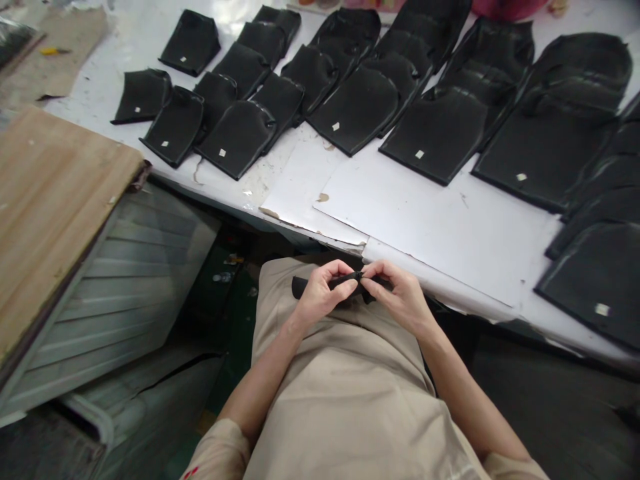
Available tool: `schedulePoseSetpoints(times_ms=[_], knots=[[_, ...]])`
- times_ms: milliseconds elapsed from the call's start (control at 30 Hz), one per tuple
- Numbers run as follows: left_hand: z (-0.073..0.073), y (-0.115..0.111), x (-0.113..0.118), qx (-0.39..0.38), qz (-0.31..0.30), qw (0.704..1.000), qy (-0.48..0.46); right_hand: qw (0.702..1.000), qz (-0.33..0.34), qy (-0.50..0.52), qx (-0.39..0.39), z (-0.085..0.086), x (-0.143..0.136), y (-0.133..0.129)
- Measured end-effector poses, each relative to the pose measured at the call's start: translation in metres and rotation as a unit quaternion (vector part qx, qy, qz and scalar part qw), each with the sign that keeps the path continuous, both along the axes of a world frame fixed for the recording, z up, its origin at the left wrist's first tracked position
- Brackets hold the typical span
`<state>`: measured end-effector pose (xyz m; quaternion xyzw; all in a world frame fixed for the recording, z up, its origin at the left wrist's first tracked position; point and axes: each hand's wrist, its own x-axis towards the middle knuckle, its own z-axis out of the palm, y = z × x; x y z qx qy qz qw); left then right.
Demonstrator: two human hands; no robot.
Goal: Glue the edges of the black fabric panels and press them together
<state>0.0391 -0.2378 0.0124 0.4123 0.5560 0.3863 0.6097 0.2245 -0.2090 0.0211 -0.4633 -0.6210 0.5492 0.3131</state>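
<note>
Over my lap, my left hand (327, 288) and my right hand (393, 288) meet at a small black piece (299, 287). Both hands pinch it between thumb and fingertips, the fingertips almost touching in the middle. The piece's left end sticks out past my left hand; much of the rest is hidden by my fingers. Beyond my hands, several black pieces (435, 133) lie in overlapping rows on the white table (420, 220), many of the front ones bearing a small pale sticker.
A wooden board (60, 193) rests on a grey slatted cabinet (115, 273) at the left. The table's front edge runs just beyond my hands. A yellow tool (53, 51) lies at the far left, pink material (507, 7) at the back.
</note>
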Motion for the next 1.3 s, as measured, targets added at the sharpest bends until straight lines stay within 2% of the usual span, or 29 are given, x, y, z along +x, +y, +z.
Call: schedulePoseSetpoints(times_ms=[200,400,567,733,833,967,1100,1300], knots=[[0.0,0.0,-0.004,0.038,-0.028,0.999,0.009,0.998,-0.012,0.035,-0.057,0.0,-0.001,0.002],[0.001,0.001,-0.007,0.056,-0.048,0.997,-0.004,0.996,-0.012,0.051,-0.073,-0.001,-0.001,0.003],[0.015,0.007,-0.011,0.072,-0.08,0.994,0.033,0.997,0.002,0.048,-0.065,0.001,-0.001,0.002],[0.035,0.017,-0.02,0.093,-0.117,0.985,0.083,0.998,0.026,0.044,0.02,0.013,-0.005,0.002],[0.04,0.018,-0.032,0.104,-0.092,0.989,0.053,0.993,-0.003,0.035,0.109,0.013,-0.006,0.004],[0.034,0.014,-0.048,0.116,-0.004,0.993,0.011,0.978,-0.056,-0.016,0.199,0.0,-0.003,0.005],[0.024,0.008,-0.056,0.138,0.056,0.989,0.004,0.981,-0.074,0.007,0.177,-0.011,-0.001,0.003],[0.021,0.005,-0.058,0.129,0.075,0.989,-0.005,0.99,-0.075,0.067,0.094,-0.016,-0.002,0.002]])
